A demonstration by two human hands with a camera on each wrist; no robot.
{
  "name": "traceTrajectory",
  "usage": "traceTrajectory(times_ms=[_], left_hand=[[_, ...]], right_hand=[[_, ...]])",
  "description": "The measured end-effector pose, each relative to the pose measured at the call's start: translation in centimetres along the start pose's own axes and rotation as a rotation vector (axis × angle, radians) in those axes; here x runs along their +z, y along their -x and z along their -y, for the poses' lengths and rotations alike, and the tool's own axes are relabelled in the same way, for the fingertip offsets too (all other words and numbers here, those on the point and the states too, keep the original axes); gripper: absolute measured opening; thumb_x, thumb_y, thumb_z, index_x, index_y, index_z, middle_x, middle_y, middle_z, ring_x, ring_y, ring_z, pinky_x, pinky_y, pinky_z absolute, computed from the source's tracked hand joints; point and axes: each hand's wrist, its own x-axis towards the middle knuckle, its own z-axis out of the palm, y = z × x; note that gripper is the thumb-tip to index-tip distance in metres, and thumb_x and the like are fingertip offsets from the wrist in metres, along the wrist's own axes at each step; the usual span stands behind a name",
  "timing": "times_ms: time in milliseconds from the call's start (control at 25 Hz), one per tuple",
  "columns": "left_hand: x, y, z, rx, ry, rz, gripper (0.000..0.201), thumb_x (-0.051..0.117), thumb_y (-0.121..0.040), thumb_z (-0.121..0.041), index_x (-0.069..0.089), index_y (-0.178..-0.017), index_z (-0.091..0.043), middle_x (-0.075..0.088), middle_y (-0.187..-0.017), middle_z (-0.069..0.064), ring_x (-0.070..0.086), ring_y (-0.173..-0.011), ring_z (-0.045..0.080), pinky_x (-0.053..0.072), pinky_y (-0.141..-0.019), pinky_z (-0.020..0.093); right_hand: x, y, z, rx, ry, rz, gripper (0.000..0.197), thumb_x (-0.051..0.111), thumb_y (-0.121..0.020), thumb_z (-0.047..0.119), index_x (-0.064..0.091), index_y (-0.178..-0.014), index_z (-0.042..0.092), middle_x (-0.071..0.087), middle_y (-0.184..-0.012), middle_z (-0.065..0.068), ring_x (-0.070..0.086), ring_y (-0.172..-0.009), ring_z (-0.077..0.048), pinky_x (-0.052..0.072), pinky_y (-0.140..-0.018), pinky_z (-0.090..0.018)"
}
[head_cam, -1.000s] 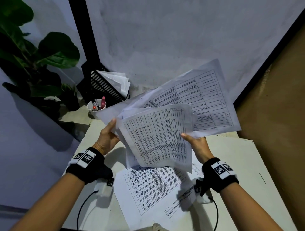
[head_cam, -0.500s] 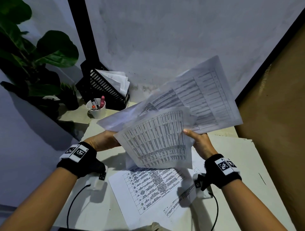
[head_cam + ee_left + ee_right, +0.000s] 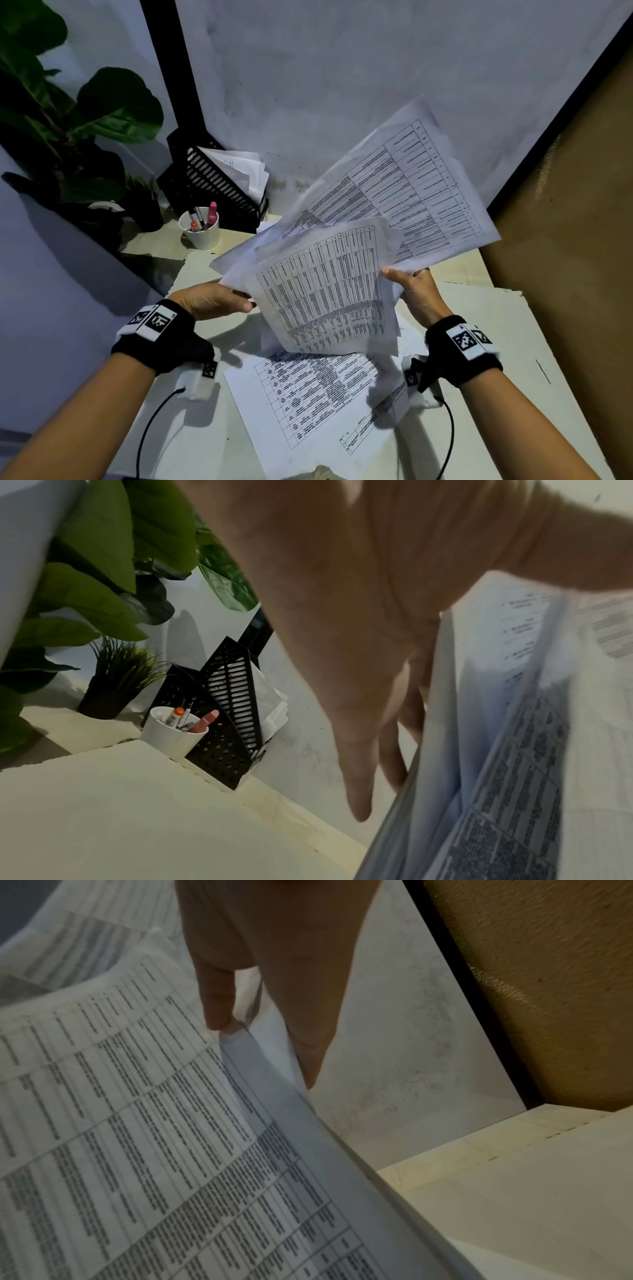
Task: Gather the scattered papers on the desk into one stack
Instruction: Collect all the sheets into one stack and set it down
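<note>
Papers (image 3: 329, 287) are up off the desk (image 3: 507, 342), a loose sheaf carried between both hands and tilted toward me, with one long sheet (image 3: 407, 195) fanning out behind the rest toward the wall. Over the last second my left hand (image 3: 212, 299) has dropped from the sheaf's upper left corner to its lower left edge; from the left wrist view its fingers (image 3: 394, 753) lie behind the sheets while the thumb crosses the front, so it grips them. My right hand (image 3: 416, 291) has stayed where it was, pinching the right edge, thumb on the printed face and fingers (image 3: 301, 1031) behind. The sheaf has sunk a little and leans flatter.

That reads to me as getting ready to square the edges, since the sheets are plainly misaligned. One printed sheet (image 3: 318, 394) still lies on the desk under the sheaf, with another slip (image 3: 376, 421) overlapping its right corner, so gathering is not finished.
</note>
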Motion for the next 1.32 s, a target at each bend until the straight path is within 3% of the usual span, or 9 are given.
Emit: traceTrajectory(times_ms=[240, 360, 440, 560, 640, 800, 1000, 1160, 1320], left_hand=[[-0.4, 0.0, 0.1, -0.064, 0.096, -0.11, 0.072, 0.087, -0.029, -0.055, 0.074, -0.094, -0.029, 0.073, -0.099, -0.002, 0.065, -0.098, 0.013, 0.045, -0.094, 0.031], [0.0, -0.4, -0.7, -0.027, 0.167, -0.17, 0.07, 0.086, -0.034, -0.05, 0.073, -0.098, -0.024, 0.072, -0.102, 0.005, 0.067, -0.096, 0.019, 0.042, -0.096, 0.038], [-0.1, -0.5, -1.0, -0.011, 0.179, -0.178, 0.07, 0.085, -0.036, -0.044, 0.072, -0.101, -0.02, 0.071, -0.104, 0.008, 0.066, -0.097, 0.022, 0.048, -0.092, 0.039], [-0.2, -0.4, -0.9, 0.001, 0.159, -0.205, 0.075, 0.085, -0.033, -0.035, 0.068, -0.103, -0.015, 0.071, -0.102, 0.009, 0.066, -0.097, 0.024, 0.053, -0.087, 0.041], [0.1, -0.7, -0.6, 0.004, 0.069, -0.228, 0.075, 0.085, -0.034, -0.029, 0.064, -0.104, -0.016, 0.072, -0.101, 0.006, 0.065, -0.098, 0.024, 0.053, -0.089, 0.042], [1.2, -1.0, 0.8, -0.053, -0.157, -0.297, 0.056, 0.081, -0.049, -0.02, 0.066, -0.103, -0.025, 0.072, -0.106, -0.004, 0.062, -0.109, 0.017, 0.041, -0.105, 0.042], [2.2, -1.2, 1.0, -0.045, -0.195, -0.249, 0.087, 0.087, -0.028, -0.053, 0.061, -0.105, -0.023, 0.074, -0.097, -0.014, 0.067, -0.094, 0.0, 0.051, -0.086, 0.018], [1.5, -1.4, 1.1, 0.01, 0.081, -0.278, 0.083, 0.087, -0.027, -0.053, 0.068, -0.099, -0.018, 0.075, -0.092, -0.006, 0.069, -0.088, 0.008, 0.054, -0.081, 0.026], [1.5, -1.5, 0.8, 0.003, 0.082, -0.293, 0.084, 0.087, -0.023, -0.054, 0.069, -0.095, -0.015, 0.075, -0.086, -0.003, 0.07, -0.082, 0.011, 0.054, -0.072, 0.024]], right_hand=[[-0.1, -0.3, -0.3, 0.016, 0.018, -0.008, 0.009, 0.058, -0.083, -0.003, 0.063, -0.085, 0.004, 0.072, -0.063, 0.005, 0.067, -0.062, -0.007, 0.049, -0.071, -0.03], [-0.1, -0.1, -0.2, 0.021, 0.035, 0.001, 0.013, 0.059, -0.082, -0.003, 0.065, -0.08, 0.007, 0.072, -0.063, 0.005, 0.067, -0.063, -0.01, 0.049, -0.077, -0.034], [-0.1, 0.2, 0.2, 0.021, 0.014, 0.031, 0.007, 0.069, -0.076, 0.009, 0.068, -0.082, 0.01, 0.075, -0.072, 0.002, 0.068, -0.075, -0.018, 0.048, -0.086, -0.041], [0.5, 0.6, 1.0, 0.012, -0.033, 0.065, 0.059, 0.085, -0.049, 0.045, 0.069, -0.095, 0.012, 0.074, -0.097, -0.006, 0.065, -0.102, -0.028, 0.046, -0.096, -0.044], [1.0, 0.4, 1.8, -0.043, -0.026, 0.055, 0.062, 0.082, -0.051, 0.051, 0.066, -0.099, 0.015, 0.073, -0.1, -0.004, 0.066, -0.102, -0.025, 0.052, -0.092, -0.041], [2.0, -0.2, 3.7, -0.148, -0.088, 0.027, 0.028, 0.073, -0.073, 0.017, 0.061, -0.098, 0.019, 0.07, -0.094, 0.003, 0.069, -0.085, -0.012, 0.057, -0.075, -0.028], [1.8, 0.4, 2.9, -0.116, -0.04, 0.039, 0.024, 0.069, -0.075, 0.002, 0.063, -0.096, 0.01, 0.073, -0.086, 0.004, 0.07, -0.084, -0.01, 0.056, -0.078, -0.027], [1.1, 0.9, 1.7, -0.041, 0.066, 0.029, 0.019, 0.066, -0.078, 0.0, 0.058, -0.063, 0.009, 0.066, -0.053, 0.013, 0.063, -0.056, 0.002, 0.045, -0.072, -0.025], [1.1, 0.9, 2.3, -0.001, 0.043, 0.12, 0.011, 0.065, -0.078, 0.005, 0.069, -0.088, 0.006, 0.075, -0.08, 0.009, 0.069, -0.085, 0.001, 0.047, -0.093, -0.028]])
